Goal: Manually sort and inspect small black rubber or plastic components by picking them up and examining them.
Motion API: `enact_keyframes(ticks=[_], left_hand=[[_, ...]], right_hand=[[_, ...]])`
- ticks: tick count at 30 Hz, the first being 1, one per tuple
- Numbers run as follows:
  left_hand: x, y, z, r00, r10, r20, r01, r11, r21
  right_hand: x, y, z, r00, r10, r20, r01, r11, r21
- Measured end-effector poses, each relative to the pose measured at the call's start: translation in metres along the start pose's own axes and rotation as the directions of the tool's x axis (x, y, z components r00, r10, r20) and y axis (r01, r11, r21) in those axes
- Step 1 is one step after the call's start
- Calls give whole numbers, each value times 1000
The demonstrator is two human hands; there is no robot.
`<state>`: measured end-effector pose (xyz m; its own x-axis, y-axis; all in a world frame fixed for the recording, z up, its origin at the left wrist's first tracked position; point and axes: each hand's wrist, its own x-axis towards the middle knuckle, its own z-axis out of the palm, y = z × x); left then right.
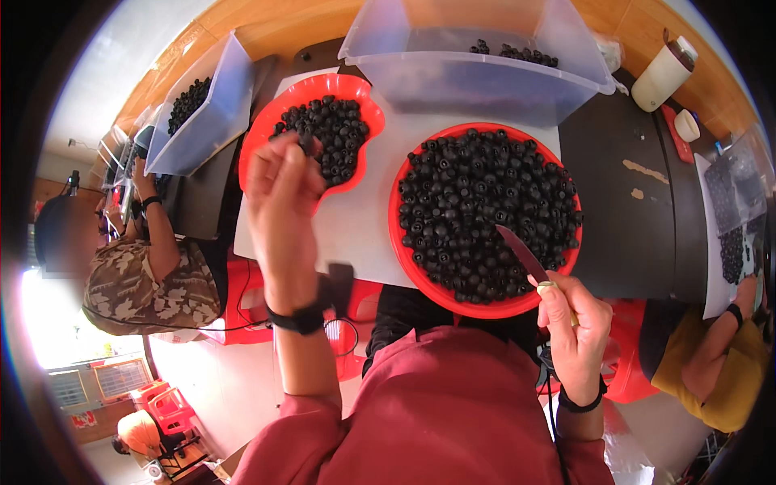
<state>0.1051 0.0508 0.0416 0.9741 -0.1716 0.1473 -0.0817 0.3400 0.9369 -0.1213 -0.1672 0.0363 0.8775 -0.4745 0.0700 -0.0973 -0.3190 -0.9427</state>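
My left hand (283,206) is raised over the near side of a red, wavy-edged tray (257,139), its fingers pinched and somewhat blurred. A small black round part (306,144) shows at the fingertips. In the tray lies a heap of similar black parts (333,133). My right hand (575,323) is closed round the pale handle of a small knife (521,252), its blade pointing up and left above a round red basin (396,230). Hollow-ended black parts (485,202) fill that basin.
A large clear plastic bin (485,85) with a few black parts stands behind the basin. Another clear bin (202,121) is at the left. A white bottle (663,74) and small cup (686,125) stand at the far right. Co-workers sit on both sides.
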Motion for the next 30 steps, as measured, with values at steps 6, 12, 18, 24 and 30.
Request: enact_keyframes(ticks=[6,12,18,24,30], left_hand=[[-16,-1,11,974,225,5,-190,813,551],[-77,-18,46,845,-66,531,-438,484,758],[-86,-18,55,775,-149,615,-518,408,752],[-84,-18,58,746,-184,640,-572,315,758],[-88,-22,54,739,-177,650,-573,342,745]], right_hand=[[-2,6,-5,998,64,-26,-63,998,29],[-1,8,-3,996,88,-24,-87,995,40],[-3,11,-3,997,72,-13,-72,996,54],[-4,11,-1,998,65,-2,-65,997,47],[-4,15,1,998,54,9,-55,997,50]])
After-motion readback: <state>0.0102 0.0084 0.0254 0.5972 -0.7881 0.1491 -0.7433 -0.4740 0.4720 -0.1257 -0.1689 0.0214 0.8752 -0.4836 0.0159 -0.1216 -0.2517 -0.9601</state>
